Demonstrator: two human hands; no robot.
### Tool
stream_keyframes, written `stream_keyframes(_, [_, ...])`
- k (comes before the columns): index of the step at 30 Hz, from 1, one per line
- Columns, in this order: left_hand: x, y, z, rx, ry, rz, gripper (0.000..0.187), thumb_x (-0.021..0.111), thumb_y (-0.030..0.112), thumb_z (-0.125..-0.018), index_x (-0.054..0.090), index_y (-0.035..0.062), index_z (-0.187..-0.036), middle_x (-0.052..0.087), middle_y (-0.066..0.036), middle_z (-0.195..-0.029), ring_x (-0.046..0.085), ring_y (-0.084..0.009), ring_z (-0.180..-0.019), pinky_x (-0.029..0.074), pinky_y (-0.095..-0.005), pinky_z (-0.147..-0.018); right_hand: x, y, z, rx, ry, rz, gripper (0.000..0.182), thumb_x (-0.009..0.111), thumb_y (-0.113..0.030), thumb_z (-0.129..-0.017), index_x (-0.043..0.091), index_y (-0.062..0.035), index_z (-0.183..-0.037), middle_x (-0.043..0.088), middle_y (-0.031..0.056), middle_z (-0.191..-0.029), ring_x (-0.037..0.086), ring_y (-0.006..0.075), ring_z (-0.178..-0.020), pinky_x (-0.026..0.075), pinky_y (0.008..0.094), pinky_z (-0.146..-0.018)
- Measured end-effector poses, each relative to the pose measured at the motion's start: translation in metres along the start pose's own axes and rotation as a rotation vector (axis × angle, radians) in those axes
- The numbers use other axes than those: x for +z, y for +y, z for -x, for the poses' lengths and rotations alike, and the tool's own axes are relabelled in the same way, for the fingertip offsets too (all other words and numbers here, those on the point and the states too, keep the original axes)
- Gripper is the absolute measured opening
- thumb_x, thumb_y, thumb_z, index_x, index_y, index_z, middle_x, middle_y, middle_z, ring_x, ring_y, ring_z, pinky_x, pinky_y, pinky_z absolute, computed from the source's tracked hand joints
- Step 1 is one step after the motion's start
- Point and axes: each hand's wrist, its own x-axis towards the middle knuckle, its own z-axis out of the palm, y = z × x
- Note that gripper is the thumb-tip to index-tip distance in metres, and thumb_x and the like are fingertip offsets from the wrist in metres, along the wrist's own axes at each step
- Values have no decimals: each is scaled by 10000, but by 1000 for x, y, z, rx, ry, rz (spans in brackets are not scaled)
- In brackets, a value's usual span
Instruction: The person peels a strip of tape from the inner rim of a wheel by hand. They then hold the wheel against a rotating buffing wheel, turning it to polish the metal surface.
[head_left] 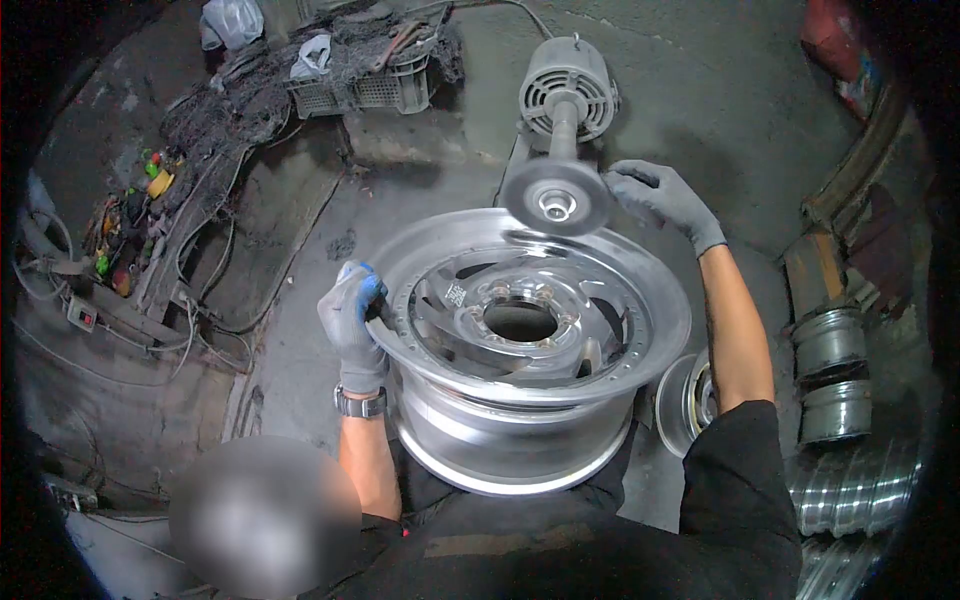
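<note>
A large silver alloy wheel [520, 440] leans face up against my body, its wide polished lip and spoked centre toward me. My left hand [355, 315], in a grey glove with blue on it, is closed around the lip at the left side. Over the far edge of the lip is a round buffing disc [556, 200], blurred as if spinning, on the shaft of a grey electric motor [567, 88]. My right hand [668, 200], also gloved, is raised at the disc's right edge, fingers stretched toward it and slightly apart.
Another wheel [682, 405] stands behind my right forearm. Several metal rims [835, 410] are stacked at the right. A plastic crate [365, 92] and dark fibrous waste lie at the back left. Cables [225, 260] run along the left floor. A blurred round shape [265, 515] fills the lower left.
</note>
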Motion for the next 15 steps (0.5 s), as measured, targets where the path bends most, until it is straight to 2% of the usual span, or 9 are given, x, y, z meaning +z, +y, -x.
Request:
stream_keyframes(1, [1,1,0,-16,10,11,303,588,118,-917,521,-1,-646,451,-22,-697,400,-121,-666,282,-317,-592,-1,-3,0,1,1,-1,528,732,-406,-967,687,-65,-1368,752,14,-1104,629,72,-767,487,247,-586])
stream_keyframes(3, [2,3,1,-47,17,41,301,593,117,-914,524,-1,-646,451,-24,-698,401,-120,-669,283,-315,-593,-4,-10,0,149,-96,-57,489,709,-417,-995,700,-82,-1351,749,11,-1081,644,84,-768,517,266,-596])
stream_keyframes(9, [3,8,1,-69,33,60,301,601,116,-915,530,-8,-651,454,-28,-707,410,-118,-678,292,-311,-594,-9,2,-17,172,-249,-155,470,690,-424,-1023,712,-68,-1329,748,15,-1022,647,92,-740,531,268,-586])
stream_keyframes(13, [1,9,2,-92,18,47,294,596,107,-915,533,-16,-656,463,-32,-718,420,-119,-682,300,-310,-593,-9,3,-13,206,-213,-139,482,710,-428,-1011,714,-60,-1322,745,20,-1002,642,96,-721,523,272,-568])
stream_keyframes(15, [0,8,2,-89,13,50,287,598,105,-913,537,-17,-660,468,-34,-720,422,-121,-684,303,-311,-594,-10,7,-7,139,-117,-52,493,728,-444,-995,720,-66,-1310,737,27,-982,635,96,-704,518,276,-559])
